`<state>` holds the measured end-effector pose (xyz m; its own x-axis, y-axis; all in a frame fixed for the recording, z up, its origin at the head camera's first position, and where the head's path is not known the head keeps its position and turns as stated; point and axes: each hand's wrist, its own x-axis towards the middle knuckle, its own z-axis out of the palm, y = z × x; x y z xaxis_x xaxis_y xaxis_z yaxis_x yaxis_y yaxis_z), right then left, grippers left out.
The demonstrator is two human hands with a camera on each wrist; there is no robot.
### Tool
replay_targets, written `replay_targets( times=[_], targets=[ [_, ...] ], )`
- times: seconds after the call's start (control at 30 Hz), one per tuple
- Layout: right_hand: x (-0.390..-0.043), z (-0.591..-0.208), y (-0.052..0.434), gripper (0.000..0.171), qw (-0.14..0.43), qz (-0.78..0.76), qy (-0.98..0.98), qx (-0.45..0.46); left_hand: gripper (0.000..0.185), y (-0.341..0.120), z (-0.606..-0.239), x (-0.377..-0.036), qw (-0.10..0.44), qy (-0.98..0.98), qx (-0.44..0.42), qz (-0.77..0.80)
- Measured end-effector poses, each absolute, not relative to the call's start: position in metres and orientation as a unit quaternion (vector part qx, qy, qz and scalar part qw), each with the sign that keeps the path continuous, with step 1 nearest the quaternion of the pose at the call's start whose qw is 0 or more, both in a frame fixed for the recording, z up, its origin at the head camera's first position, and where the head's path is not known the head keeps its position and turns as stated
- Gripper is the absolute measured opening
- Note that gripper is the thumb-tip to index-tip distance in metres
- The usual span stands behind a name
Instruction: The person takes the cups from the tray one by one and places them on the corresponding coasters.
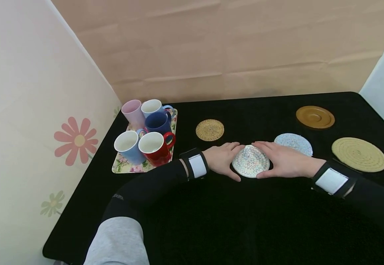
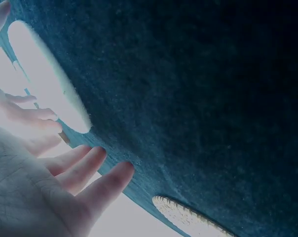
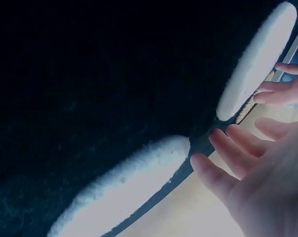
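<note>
left hand (image 1: 224,158) at nine o'clock, right hand (image 1: 285,160) at three, spread wide, likely to steady the round white zigzag-patterned fabric-looking mat (image 1: 250,162).

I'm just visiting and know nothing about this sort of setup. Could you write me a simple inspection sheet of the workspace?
Surface: black tabletop.
Job's things: round mat with a zigzag pattern, lying flat.
Clutter: small woven mat, speckled pale mat partly hidden, brown round dish, cream coiled mat, floral tray bearing five mugs.
Hands: left hand and right hand flank the zigzag mat, fingers relaxed; whether they touch it, I cannot tell.
Cables: nothing seen.
Surroundings: flower-patterned wall on the left, creased brown backdrop behind.
</note>
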<state>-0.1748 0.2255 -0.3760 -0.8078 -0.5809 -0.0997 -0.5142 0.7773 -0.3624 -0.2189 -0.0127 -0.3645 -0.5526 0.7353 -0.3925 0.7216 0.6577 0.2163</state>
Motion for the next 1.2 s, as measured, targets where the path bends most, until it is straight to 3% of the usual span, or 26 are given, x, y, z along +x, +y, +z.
replay_targets(
  times=[0.77, 1.2],
  targets=[
    [-0.180, -0.387, 0.219, 0.109, 0.086, -0.162, 0.933, -0.308, 0.101, 0.000, -0.368, -0.226, 0.198, 0.878, 0.435, -0.025],
    [-0.183, -0.388, 0.216, 0.089, 0.077, -0.163, 0.930, -0.321, 0.101, 0.003, -0.370, -0.229, 0.188, 0.877, 0.440, -0.037]
  ],
)
